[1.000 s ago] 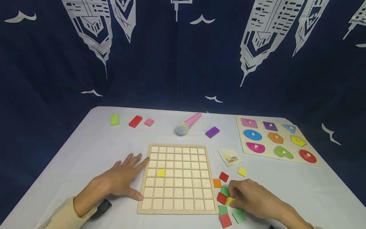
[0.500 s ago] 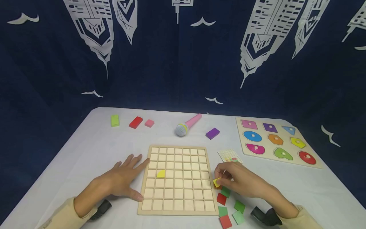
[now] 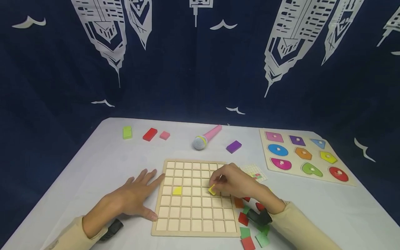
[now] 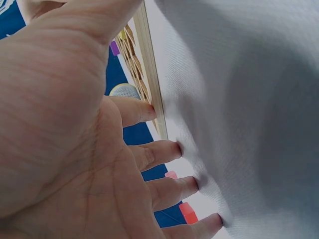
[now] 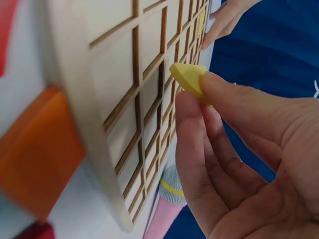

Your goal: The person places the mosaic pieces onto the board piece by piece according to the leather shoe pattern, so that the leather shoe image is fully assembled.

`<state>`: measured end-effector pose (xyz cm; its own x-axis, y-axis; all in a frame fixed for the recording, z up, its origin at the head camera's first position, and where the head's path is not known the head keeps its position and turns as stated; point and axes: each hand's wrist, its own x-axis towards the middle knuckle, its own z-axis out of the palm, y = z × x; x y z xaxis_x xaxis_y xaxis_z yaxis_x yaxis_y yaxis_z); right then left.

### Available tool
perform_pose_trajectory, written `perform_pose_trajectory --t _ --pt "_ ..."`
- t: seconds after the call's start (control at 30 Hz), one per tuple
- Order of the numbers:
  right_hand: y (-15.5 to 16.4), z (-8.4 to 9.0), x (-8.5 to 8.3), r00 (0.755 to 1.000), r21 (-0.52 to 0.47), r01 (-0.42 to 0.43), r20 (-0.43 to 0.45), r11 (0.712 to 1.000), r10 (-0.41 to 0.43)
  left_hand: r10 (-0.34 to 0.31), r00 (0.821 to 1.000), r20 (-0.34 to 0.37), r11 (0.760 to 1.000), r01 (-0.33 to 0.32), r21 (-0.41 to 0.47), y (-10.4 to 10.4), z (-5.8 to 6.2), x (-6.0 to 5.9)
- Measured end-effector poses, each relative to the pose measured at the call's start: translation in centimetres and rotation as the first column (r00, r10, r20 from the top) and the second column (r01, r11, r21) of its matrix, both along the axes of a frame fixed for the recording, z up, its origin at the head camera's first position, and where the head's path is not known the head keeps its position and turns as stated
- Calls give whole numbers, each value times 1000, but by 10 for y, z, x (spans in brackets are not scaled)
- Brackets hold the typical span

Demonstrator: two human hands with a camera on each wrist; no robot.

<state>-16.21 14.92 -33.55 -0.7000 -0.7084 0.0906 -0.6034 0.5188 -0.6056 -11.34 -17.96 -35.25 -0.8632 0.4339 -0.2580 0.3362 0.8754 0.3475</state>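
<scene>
A wooden grid board point(image 3: 184, 229) lies in front of me, with one yellow tile point(image 3: 177, 190) seated in a cell on its left side. My right hand point(image 3: 232, 182) hovers over the board's right part and pinches a second yellow tile point(image 3: 212, 190) point(image 5: 189, 78) between thumb and fingers. My left hand point(image 3: 137, 196) lies flat on the white table, fingers spread, its fingertips point(image 4: 167, 149) against the board's left edge point(image 4: 149, 84). Loose red, green and orange tiles point(image 3: 243, 218) lie to the right of the board, partly hidden by my right forearm.
A pattern card point(image 3: 256, 172) lies right of the board. A shape puzzle board point(image 3: 347, 182) sits at the far right. A pink microphone point(image 3: 207, 137), a purple block point(image 3: 233, 146), and green point(image 3: 127, 132), red point(image 3: 150, 134) and pink point(image 3: 164, 135) blocks lie further back.
My right hand picked a yellow tile from the loose pile and carried it left, from beside the board to over its right cells. The left hand has stayed put.
</scene>
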Motion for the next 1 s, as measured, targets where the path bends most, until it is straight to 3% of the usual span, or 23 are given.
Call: perform_pose_trajectory --t 0.17,0.47,1.0 --pt "-17 0 -7 1000 -3 -29 -5 1000 29 -3 1000 -3 1000 3 -1 0 0 0" --pt "-41 -5 -10 999 85 -41 10 996 40 -8 1000 -7 1000 9 5 -1 -2 0" --pt "-53 -9 -6 999 96 -39 -15 995 40 -7 1000 -13 1000 7 -3 0 -2 1"
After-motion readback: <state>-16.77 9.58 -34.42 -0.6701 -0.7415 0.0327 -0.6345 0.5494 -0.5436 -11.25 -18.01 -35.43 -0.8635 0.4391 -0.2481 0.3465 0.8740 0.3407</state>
